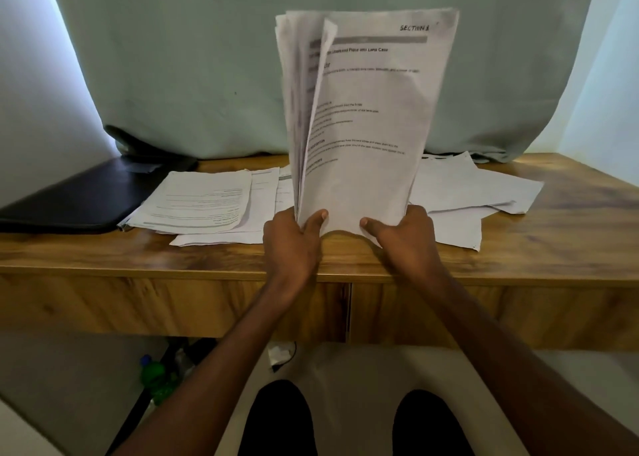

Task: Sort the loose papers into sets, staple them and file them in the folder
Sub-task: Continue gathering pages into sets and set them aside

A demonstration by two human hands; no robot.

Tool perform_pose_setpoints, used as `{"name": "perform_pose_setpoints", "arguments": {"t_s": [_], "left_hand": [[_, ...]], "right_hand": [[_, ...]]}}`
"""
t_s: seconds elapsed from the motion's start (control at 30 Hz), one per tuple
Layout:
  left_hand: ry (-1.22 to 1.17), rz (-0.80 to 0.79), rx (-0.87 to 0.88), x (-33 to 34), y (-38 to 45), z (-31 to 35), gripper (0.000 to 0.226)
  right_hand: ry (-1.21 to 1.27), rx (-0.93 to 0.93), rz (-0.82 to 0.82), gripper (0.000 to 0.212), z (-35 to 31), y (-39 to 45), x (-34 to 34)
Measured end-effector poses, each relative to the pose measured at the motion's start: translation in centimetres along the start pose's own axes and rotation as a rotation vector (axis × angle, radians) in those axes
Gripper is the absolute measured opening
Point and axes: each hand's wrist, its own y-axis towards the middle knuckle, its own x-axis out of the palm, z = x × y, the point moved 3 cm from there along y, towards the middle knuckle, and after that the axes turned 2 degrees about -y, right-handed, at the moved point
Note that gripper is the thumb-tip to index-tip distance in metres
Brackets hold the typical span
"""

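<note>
Two hands on one upright bundle, so probably still at the sorting step: gathering and squaring sheets into a set, no stapling yet.

Far left of the left hand, a black folder (79, 196), closed and flat on the wooden desk (570, 234), touching nothing in the hands. Between folder and left hand, a pile of loose papers (204, 203) lying flat, partly overlapping each other.

Left hand (292, 244) curled around the lower left corner of the held stack of papers (363, 127), thumb (316, 218) pressed on the front sheet. Stack standing nearly vertical, bottom edge just above the desk near its front edge, the left side fanned apart into several loose leaves. Top page headed "SECTION", next character not clear.

Right hand (406, 237) gripping the lower right corner in the same way, thumb on the front. Hands apart, one at each corner.

Right of the right hand, more sheets (477, 186) spread on the desk.

Next move, as a guess: tap the bottom edge down to align the fanned leaves, then find the stapler, not seen anywhere here.
</note>
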Motion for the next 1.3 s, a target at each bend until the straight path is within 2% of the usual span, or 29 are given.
{"name": "perform_pose_setpoints", "arguments": {"t_s": [0.13, 0.23, 0.37, 0.5, 0.63, 0.77, 0.83, 0.93, 1.0, 1.17, 1.3], "left_hand": [[0.090, -0.079, -0.053, 0.3, -0.2, -0.5, 0.051], [0.072, -0.067, -0.028, 0.2, -0.1, -0.5, 0.049], [0.124, -0.080, -0.040, 0.1, -0.2, -0.9, 0.049], [0.140, -0.112, -0.048, 0.1, -0.1, -1.2, 0.047], [0.165, -0.158, -0.056, 0.0, 0.1, -1.6, 0.048], [0.108, -0.085, 0.013, 0.1, -0.1, -0.6, 0.048], [0.128, -0.070, 0.034, 0.2, 0.2, -0.3, 0.047], [0.234, -0.116, -0.006, 0.4, 0.3, -1.1, 0.044], [0.223, -0.110, -0.015, 0.5, 0.0, -1.5, 0.045], [0.306, -0.121, 0.069, 0.5, -0.3, -1.9, 0.044], [0.274, -0.181, 0.031, 0.4, 0.4, -2.3, 0.047]], "right_hand": [[-0.186, 0.013, -0.049, 0.056, 0.1, -0.1, 0.2], [-0.167, -0.032, -0.012, 0.053, 0.0, -0.2, 0.0], [-0.373, -0.044, 0.004, 0.054, 0.4, -0.7, 0.1], [-0.369, -0.016, -0.042, 0.058, 0.6, -0.6, 0.0], [-0.257, -0.022, -0.083, 0.050, 0.4, -1.0, -0.5], [-0.148, -0.064, 0.024, 0.046, -0.6, -1.5, -0.5], [-0.194, -0.089, 0.060, 0.048, -1.0, -1.6, -0.2], [-0.362, -0.069, -0.018, 0.048, -0.7, -1.6, 0.2], [-0.378, -0.056, -0.035, 0.047, -0.6, -1.7, 0.2], [-0.494, -0.098, -0.020, 0.047, -0.3, -1.9, 0.3], [-0.447, -0.023, -0.137, 0.054, -0.3, -0.9, -0.2]]}}
